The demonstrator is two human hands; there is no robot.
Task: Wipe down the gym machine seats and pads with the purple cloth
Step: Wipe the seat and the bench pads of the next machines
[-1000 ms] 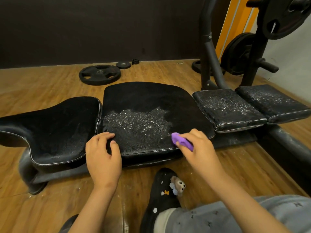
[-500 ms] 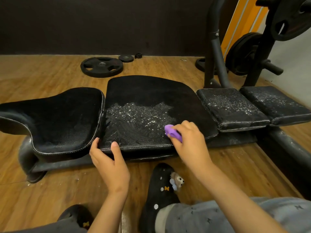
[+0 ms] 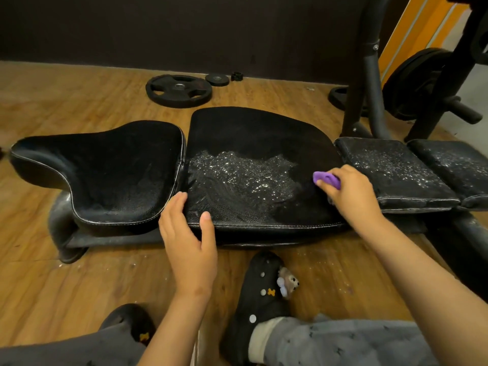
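A low black gym bench lies across the floor. Its middle pad carries a patch of shiny droplets over its near half. My right hand holds the bunched purple cloth against that pad's right side. My left hand rests on the pad's front left corner, thumb on top and fingers in the gap beside the curved left seat. Two smaller pads, right pad and far right pad, are speckled with droplets.
A large weight plate and a small plate lie on the wooden floor behind the bench. A black rack upright with loaded plates stands at the right. My black shoe sits just in front of the bench.
My right hand has swept the cloth from the pad's front middle toward its right side. My left hand has shifted from the top of the pad to gripping its front left corner.
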